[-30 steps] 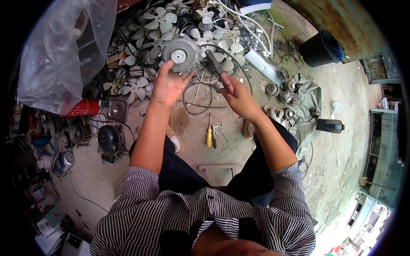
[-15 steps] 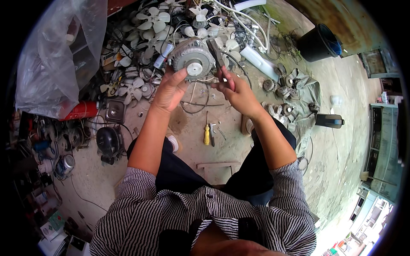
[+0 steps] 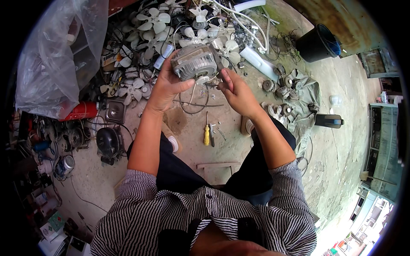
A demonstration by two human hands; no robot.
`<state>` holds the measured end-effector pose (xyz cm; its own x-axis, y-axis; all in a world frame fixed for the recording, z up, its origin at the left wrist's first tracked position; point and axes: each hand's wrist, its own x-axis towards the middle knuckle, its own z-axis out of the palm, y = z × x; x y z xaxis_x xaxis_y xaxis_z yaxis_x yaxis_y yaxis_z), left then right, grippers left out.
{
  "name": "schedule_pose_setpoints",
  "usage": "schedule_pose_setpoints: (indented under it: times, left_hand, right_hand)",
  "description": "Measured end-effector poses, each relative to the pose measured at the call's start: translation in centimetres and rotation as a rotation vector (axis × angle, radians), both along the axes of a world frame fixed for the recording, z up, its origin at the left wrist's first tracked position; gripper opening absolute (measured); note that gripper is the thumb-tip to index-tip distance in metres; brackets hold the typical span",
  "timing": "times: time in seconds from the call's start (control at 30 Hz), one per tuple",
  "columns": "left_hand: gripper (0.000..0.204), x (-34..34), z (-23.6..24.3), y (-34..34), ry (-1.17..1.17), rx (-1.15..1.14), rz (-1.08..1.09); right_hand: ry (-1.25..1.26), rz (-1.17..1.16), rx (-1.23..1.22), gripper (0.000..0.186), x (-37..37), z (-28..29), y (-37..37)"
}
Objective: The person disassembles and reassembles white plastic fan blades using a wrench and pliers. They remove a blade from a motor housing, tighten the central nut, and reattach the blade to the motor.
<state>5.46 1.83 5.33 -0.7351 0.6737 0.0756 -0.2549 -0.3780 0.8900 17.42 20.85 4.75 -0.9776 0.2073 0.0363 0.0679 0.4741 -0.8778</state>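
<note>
left hand has fingers round the grey motor, right hand clenches a dark tool beside it, black bucket right of the motor, contents unclear

The motor looks dull, ribbed metal; below it, the screwdriver handle seems smooth plastic; left of the motor, the bag is glossy, crinkled plastic.

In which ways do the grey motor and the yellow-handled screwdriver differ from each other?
The grey motor is bulky and rounded, while the yellow-handled screwdriver is slim and long. The motor looks dull grey with ribbed sides; the screwdriver has a yellow handle and a thin shaft. The motor is held up in the air, whereas the screwdriver lies on the floor. Both are in front of the person.
</note>
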Motion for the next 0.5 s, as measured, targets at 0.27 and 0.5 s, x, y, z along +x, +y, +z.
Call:
schedule_pose_setpoints:
  times: [0.27, 0.5]
  left_hand:
    - [0.087, -0.01, -0.72, 0.07, -0.011, -0.027, 0.006]
    - [0.084, 0.16, -1.14, 0.43, -0.033, -0.019, -0.001]
  right_hand:
    - [0.030, -0.025, -0.017, 0.045, 0.06, -0.07, -0.42]
    - [-0.060, -0.073, 0.080, 0.036, -0.15, -0.32, -0.51]
